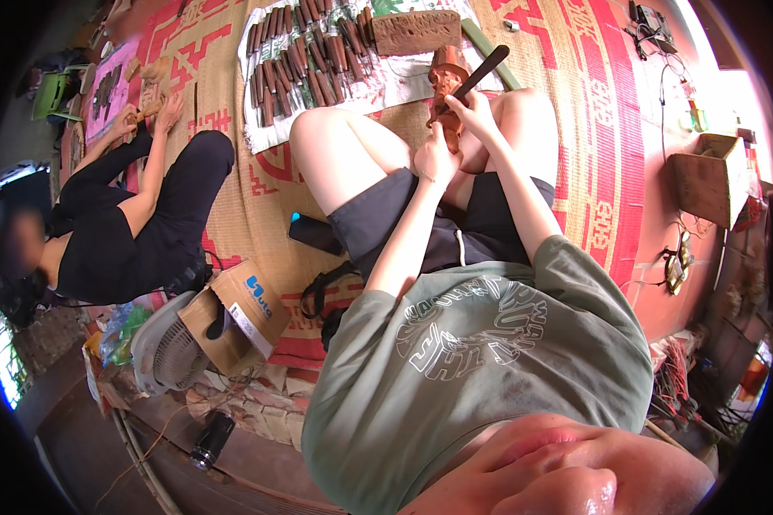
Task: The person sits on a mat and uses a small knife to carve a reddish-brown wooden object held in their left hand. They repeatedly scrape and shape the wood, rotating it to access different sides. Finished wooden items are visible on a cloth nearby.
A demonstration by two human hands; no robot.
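Note:
Between my knees I hold a reddish-brown wood carving, its upper part showing above my hands. My left hand is closed around its lower part, nearest my body. My right hand grips a dark long-handled carving tool, which slants up and to the right across the carving. The tool's working end is hidden by my fingers and the wood. Just beyond, rows of wooden-handled carving tools lie on a white sheet.
A brown block and a green bar lie beyond my knees. A phone rests by my left thigh. Farther left, another person handles a pale wood carving. A cardboard box, a fan and a wooden box stand around me.

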